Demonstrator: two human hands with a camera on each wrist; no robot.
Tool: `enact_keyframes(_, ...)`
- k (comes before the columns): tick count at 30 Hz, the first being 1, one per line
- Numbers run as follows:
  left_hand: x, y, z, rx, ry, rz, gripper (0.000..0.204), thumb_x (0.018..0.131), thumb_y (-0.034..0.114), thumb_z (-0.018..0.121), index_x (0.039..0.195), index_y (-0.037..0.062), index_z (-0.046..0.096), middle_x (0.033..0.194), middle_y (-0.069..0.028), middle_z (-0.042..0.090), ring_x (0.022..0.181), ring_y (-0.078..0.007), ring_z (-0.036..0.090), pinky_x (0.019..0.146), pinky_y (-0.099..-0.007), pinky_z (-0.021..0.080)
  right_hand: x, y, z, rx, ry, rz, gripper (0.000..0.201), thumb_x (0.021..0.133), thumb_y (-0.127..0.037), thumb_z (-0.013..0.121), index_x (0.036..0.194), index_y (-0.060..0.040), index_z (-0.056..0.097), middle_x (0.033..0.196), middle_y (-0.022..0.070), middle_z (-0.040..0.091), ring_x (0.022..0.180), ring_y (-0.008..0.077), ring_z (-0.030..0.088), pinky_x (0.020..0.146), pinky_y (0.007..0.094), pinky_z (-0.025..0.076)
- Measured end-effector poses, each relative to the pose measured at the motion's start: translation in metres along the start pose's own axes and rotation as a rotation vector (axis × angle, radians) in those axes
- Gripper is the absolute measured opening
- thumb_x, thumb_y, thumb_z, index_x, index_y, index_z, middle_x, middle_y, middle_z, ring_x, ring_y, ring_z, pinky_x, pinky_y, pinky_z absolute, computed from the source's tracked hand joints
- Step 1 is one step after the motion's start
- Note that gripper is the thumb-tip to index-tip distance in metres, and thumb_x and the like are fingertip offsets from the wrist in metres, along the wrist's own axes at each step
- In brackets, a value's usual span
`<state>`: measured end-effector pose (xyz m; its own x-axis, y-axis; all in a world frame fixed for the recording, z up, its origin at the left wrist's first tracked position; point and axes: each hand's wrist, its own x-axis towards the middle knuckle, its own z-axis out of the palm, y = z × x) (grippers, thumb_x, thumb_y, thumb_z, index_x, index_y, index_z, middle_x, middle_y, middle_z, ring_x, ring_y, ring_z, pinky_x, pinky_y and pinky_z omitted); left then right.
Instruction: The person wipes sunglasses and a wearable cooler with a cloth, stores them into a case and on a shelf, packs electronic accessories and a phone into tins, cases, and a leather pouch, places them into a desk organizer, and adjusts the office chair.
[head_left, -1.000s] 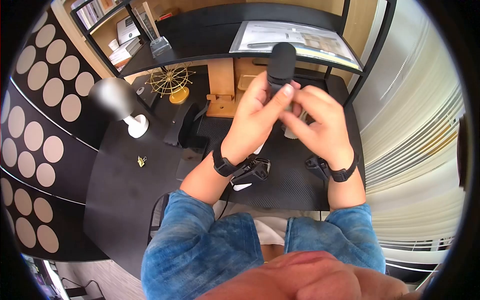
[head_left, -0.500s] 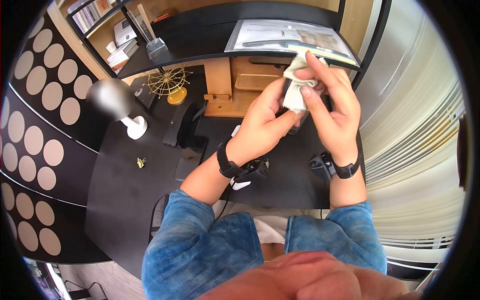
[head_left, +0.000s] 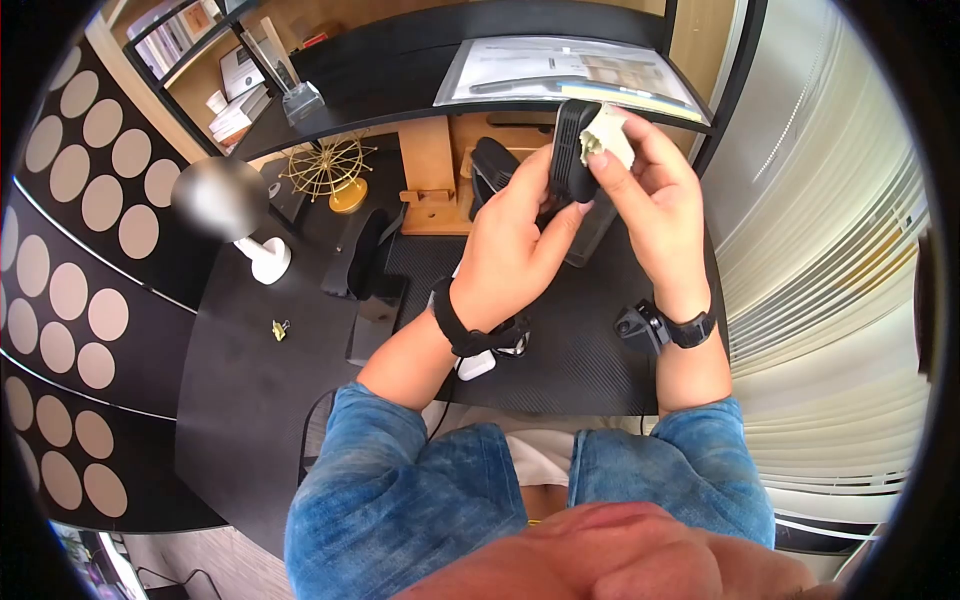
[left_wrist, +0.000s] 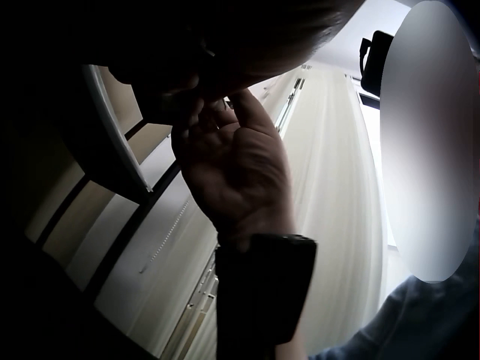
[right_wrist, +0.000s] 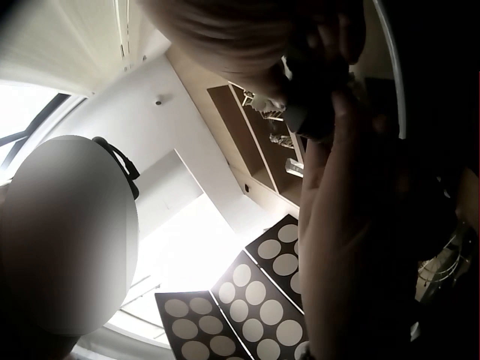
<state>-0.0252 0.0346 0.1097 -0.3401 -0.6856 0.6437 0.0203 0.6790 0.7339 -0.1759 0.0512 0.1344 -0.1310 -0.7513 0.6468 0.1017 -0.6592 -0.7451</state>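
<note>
Raised above the desk (head_left: 270, 400), my left hand (head_left: 510, 255) grips a black device with a slotted, ribbed side (head_left: 572, 150) turned toward the head camera. A rounded black part (head_left: 493, 165) of it shows to the left of the fingers. My right hand (head_left: 660, 210) pinches a crumpled white cloth (head_left: 612, 138) between thumb and fingers, against the device's right side. In the left wrist view the right hand (left_wrist: 240, 172) appears dark, its fingertips near the underside of the left hand. The right wrist view shows the black device (right_wrist: 311, 105) in shadow between both hands.
A white lamp (head_left: 270, 262), a gold wheel ornament (head_left: 347, 195) and a binder clip (head_left: 280, 330) stand or lie on the left of the desk. Behind the hands are a wooden stand (head_left: 425, 165) and a raised shelf with papers (head_left: 540, 70). Blinds (head_left: 820, 300) hang at right.
The black device has turned in my left hand from its rounded end upward to its slotted side showing. The cloth in my right hand has come into view and shifted against the device's right side.
</note>
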Motion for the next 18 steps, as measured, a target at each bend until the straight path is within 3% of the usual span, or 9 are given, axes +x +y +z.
enact_keyframes(1,0.001,-0.001,0.001,0.075,0.060,0.101,0.050,0.088,0.000,0.062,0.134,-0.0035,0.045,0.101,-0.0189,0.065,0.092,-0.0237,0.068,0.081,-0.0321,0.052,-0.001,0.000,0.001,0.028,-0.022,0.089,0.037,0.091,-0.010,0.070,0.124,0.0024,0.059,0.106,0.0046,0.065,0.096,0.0085,0.061,0.084,0.0231,0.049)
enact_keyframes(2,0.000,0.000,-0.001,0.110,0.072,0.100,0.050,0.087,-0.001,0.061,0.135,-0.0021,0.046,0.106,-0.0200,0.066,0.093,-0.0286,0.070,0.081,-0.0355,0.053,-0.002,0.002,0.002,0.017,-0.026,0.093,0.034,0.090,-0.013,0.072,0.118,0.0028,0.061,0.099,0.0027,0.066,0.091,0.0063,0.060,0.080,0.0217,0.049)
enact_keyframes(8,0.003,0.004,-0.004,0.323,0.147,0.167,0.060,0.084,-0.004,0.061,0.141,0.0007,0.044,0.103,-0.0225,0.067,0.093,-0.0364,0.068,0.078,-0.0390,0.054,-0.004,-0.004,0.000,-0.079,-0.106,0.149,0.026,0.091,-0.016,0.071,0.108,0.0017,0.064,0.091,-0.0010,0.065,0.081,0.0036,0.057,0.073,0.0202,0.047)
enact_keyframes(12,0.005,0.003,-0.006,0.400,0.153,0.201,0.065,0.081,-0.004,0.062,0.143,0.0035,0.044,0.096,-0.0212,0.066,0.086,-0.0374,0.066,0.073,-0.0401,0.053,-0.005,0.001,0.005,-0.007,-0.087,0.152,0.029,0.090,-0.019,0.073,0.109,0.0000,0.064,0.090,-0.0014,0.065,0.080,0.0035,0.056,0.071,0.0199,0.046)
enact_keyframes(14,0.006,0.006,-0.007,0.540,0.072,0.264,0.068,0.079,-0.003,0.063,0.144,0.0054,0.044,0.087,-0.0189,0.064,0.077,-0.0364,0.064,0.068,-0.0413,0.051,-0.005,0.009,-0.001,-0.073,-0.130,0.180,0.031,0.089,-0.021,0.074,0.109,-0.0006,0.063,0.091,-0.0014,0.065,0.080,0.0036,0.056,0.070,0.0197,0.046)
enact_keyframes(18,0.006,0.004,-0.007,0.501,0.044,0.308,0.070,0.078,-0.003,0.064,0.144,0.0068,0.044,0.082,-0.0170,0.062,0.072,-0.0345,0.062,0.066,-0.0410,0.050,-0.005,0.009,0.002,-0.081,-0.135,0.191,0.035,0.087,-0.025,0.076,0.109,-0.0012,0.063,0.094,-0.0011,0.065,0.081,0.0044,0.057,0.069,0.0204,0.046)
